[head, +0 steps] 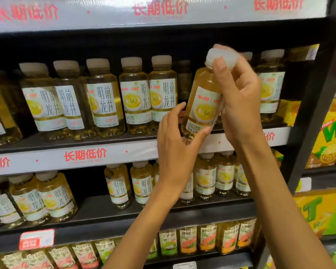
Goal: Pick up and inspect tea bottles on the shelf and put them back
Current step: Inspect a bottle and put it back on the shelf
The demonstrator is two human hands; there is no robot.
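Held bottle (202,105) tilted before shelf (76,144), right of bottle row (105,98). Left hand (175,140) at base, right hand (239,101) at cap.

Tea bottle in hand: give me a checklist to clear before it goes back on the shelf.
1. Right hand grips the tea bottle at cap and shoulder: ok.
2. Left hand supports its lower part: ok, thumb and fingertips only.
3. Bottle upright: not ok, tilted.
4. White cap on: ok; sealed, cannot tell.
5. Gap in the row on the upper shelf behind the bottle: cannot tell, partly hidden.
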